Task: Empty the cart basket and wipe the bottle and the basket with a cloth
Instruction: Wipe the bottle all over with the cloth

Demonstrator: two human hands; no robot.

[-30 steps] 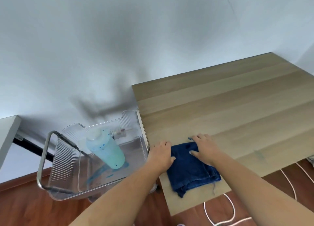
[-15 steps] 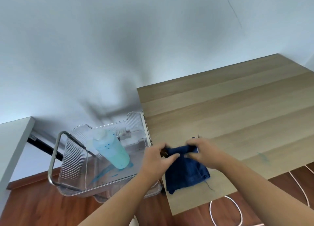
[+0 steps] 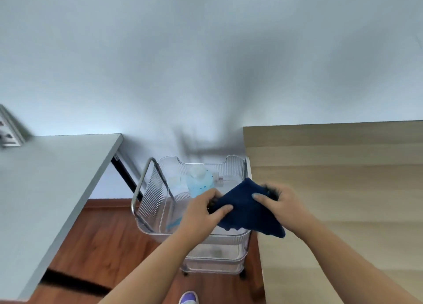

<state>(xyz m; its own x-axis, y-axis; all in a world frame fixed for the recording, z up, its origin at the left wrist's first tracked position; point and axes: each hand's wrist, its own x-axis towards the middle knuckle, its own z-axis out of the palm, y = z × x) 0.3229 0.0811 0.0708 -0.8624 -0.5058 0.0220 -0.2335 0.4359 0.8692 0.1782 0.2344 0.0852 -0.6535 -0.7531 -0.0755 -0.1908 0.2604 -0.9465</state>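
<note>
A dark blue cloth (image 3: 246, 208) hangs in the air over the right part of the clear plastic cart basket (image 3: 151, 195). My left hand (image 3: 202, 211) pinches its left edge and my right hand (image 3: 280, 204) grips its right end. A pale blue bottle (image 3: 199, 182) with dark blue specks stands inside the basket toward the back, partly hidden by the cloth and my left hand. A blue streak (image 3: 172, 223) marks the basket floor.
The cart stands between a grey table (image 3: 45, 184) on the left and a wooden table (image 3: 343, 189) on the right, against a white wall. It has a metal handle (image 3: 139, 189) on its left side. Wooden floor and a shoe tip (image 3: 188, 298) lie below.
Both hands lifted the cloth off the wooden table and carried it left over the basket. The view swung left, bringing the grey table into sight.
</note>
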